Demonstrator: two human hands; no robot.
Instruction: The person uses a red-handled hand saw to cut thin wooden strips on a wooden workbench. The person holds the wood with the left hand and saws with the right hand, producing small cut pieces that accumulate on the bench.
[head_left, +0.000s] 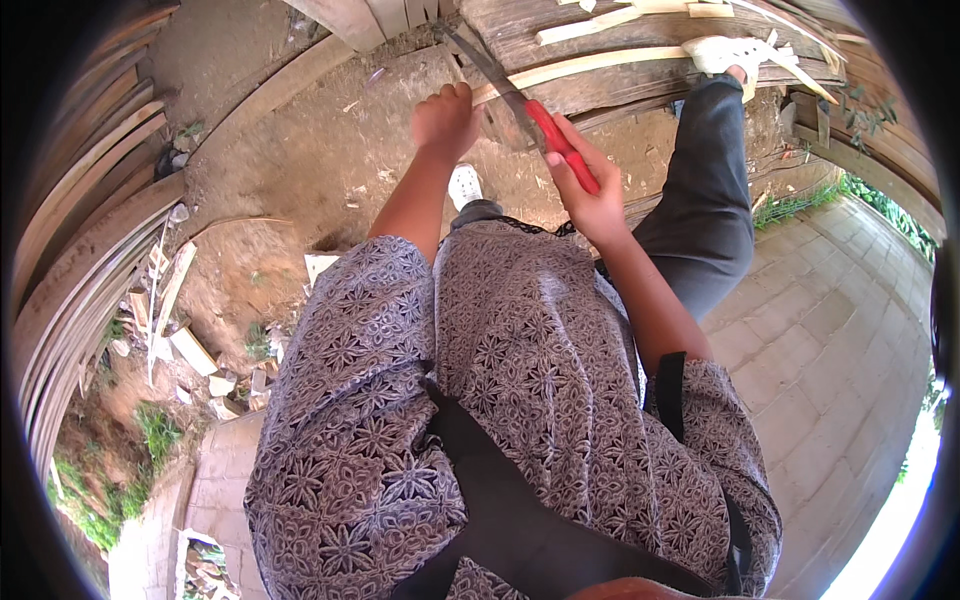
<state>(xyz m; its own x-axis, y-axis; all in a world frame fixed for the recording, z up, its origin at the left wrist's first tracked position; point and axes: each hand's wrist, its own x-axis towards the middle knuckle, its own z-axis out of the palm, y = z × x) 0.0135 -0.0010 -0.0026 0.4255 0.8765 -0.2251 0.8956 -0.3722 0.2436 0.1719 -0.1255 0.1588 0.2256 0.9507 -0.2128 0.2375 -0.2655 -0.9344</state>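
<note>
- Left grip [445,122], just left of the slim hand saw with a dark metal blade and bright red handle [518,106], is folded into a near-fist, closed on the left end of a long, narrow, pale wooden strip [600,62]; the palm is hidden.
- Right grip [592,190], at the saw's near end, is wrapped closed around the red handle.
- Far left of the saw, long, curved brown wooden boards [85,210] stand stacked in layers.
- Left of the saw and nearer the wearer, angular, pale wooden offcuts [195,352] lie scattered on the ground.
- On the wearer's side of the saw, a white shoe on the left foot [465,187] rests on bare brown earth.
- Slanting away to the left, the saw's blade crosses the strip just right of the left grip; whether its teeth bite cannot be told.
- Right of the saw, the strip runs across thick, weathered brown wooden planks [625,85] to a white shoe on the right foot [722,54], which rests over it.
- Farther right of the saw and nearer the wearer spreads pale grey block paving [830,290].
</note>
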